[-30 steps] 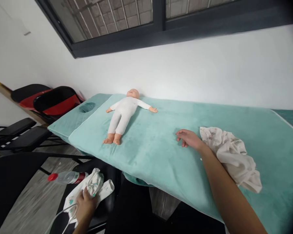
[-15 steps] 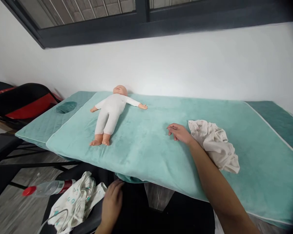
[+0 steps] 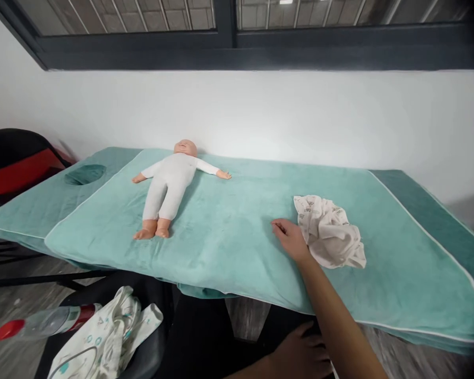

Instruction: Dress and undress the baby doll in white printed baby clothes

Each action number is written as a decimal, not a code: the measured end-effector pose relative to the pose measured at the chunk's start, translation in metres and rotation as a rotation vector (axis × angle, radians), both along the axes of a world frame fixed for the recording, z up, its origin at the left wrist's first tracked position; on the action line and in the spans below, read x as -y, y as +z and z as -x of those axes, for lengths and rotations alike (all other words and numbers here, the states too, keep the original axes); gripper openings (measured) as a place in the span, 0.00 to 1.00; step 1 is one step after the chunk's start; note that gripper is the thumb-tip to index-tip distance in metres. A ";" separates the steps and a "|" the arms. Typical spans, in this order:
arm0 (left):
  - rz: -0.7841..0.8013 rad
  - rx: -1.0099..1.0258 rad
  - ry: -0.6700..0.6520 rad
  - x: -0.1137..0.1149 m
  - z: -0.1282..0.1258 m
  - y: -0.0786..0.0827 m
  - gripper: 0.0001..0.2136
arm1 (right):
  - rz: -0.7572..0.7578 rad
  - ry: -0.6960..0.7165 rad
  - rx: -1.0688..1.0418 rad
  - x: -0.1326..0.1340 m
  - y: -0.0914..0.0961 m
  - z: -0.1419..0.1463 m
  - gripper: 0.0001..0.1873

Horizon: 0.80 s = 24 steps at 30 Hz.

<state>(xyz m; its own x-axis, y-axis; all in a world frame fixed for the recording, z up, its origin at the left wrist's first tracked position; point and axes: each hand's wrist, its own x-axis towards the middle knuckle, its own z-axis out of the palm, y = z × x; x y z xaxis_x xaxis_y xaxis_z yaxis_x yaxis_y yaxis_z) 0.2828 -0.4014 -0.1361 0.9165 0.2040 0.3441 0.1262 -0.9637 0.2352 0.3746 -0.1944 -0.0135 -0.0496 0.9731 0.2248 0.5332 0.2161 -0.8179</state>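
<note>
A baby doll (image 3: 168, 176) in a white bodysuit lies on its back on the green padded bed (image 3: 237, 252), arms spread out. Farther right, a crumpled white baby garment (image 3: 332, 231) with small printed figures lies in a heap. My right hand (image 3: 290, 239) rests on the bed just left of that garment, its fingers curled in with nothing visible in them. Low over my lap is my left hand (image 3: 300, 350), in shadow and partly behind my right forearm. Its fingers are stretched and a little apart, and it holds nothing I can see.
On a black chair (image 3: 146, 350) at lower left lie a printed white cloth (image 3: 102, 337) and a clear bottle (image 3: 47, 322) with a red cap. Another black and red chair (image 3: 23, 168) stands beyond the bed's left end, near a face hole (image 3: 85, 175). A wall and window run behind.
My left hand has moved right, from beside the chair to over my lap below my right forearm. My right hand's fingers have curled in more. The view has shifted slightly right.
</note>
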 end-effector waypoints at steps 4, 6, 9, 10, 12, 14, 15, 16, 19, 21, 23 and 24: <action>0.073 0.013 0.007 -0.006 0.014 -0.001 0.15 | -0.099 -0.059 -0.015 0.048 -0.012 -0.010 0.11; 0.141 0.022 0.004 -0.004 0.022 -0.004 0.15 | -0.158 -0.205 -0.065 0.066 -0.019 -0.018 0.10; 0.283 0.031 0.029 -0.001 0.036 -0.005 0.15 | -0.282 -0.465 -0.088 0.080 -0.023 -0.034 0.18; 0.340 0.044 0.054 -0.001 0.042 -0.002 0.15 | -0.335 -0.521 -0.053 0.081 -0.022 -0.040 0.21; 0.457 0.076 0.142 -0.004 0.057 0.006 0.16 | -0.437 -0.594 0.072 0.081 -0.017 -0.055 0.26; 0.567 0.098 0.277 -0.010 0.075 0.014 0.17 | -0.509 -0.673 0.218 0.079 -0.009 -0.069 0.29; 0.614 0.100 0.347 -0.014 0.083 0.017 0.18 | -0.521 -0.701 0.285 0.078 -0.005 -0.074 0.29; 0.653 0.100 0.409 -0.017 0.090 0.020 0.18 | -0.519 -0.712 0.344 0.076 0.000 -0.077 0.29; 0.720 0.106 0.542 -0.023 0.102 0.020 0.20 | -0.489 -0.662 0.490 0.072 0.014 -0.069 0.24; 0.737 0.141 0.606 -0.024 0.103 0.017 0.20 | -0.440 -0.606 0.627 0.068 0.023 -0.053 0.21; 0.747 0.199 0.658 -0.023 0.102 0.015 0.19 | -0.320 -0.547 0.805 0.061 0.030 -0.035 0.20; 0.751 0.234 0.680 -0.023 0.101 0.014 0.19 | -0.235 -0.523 0.895 0.057 0.032 -0.028 0.21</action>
<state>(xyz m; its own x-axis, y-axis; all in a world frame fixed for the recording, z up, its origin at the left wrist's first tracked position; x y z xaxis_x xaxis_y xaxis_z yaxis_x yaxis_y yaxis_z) 0.1816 -0.3784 -0.1218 0.4549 0.8878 0.0692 0.4621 -0.3018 0.8339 0.4025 -0.2512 0.0183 0.1225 0.8582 0.4984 0.9924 -0.1129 -0.0496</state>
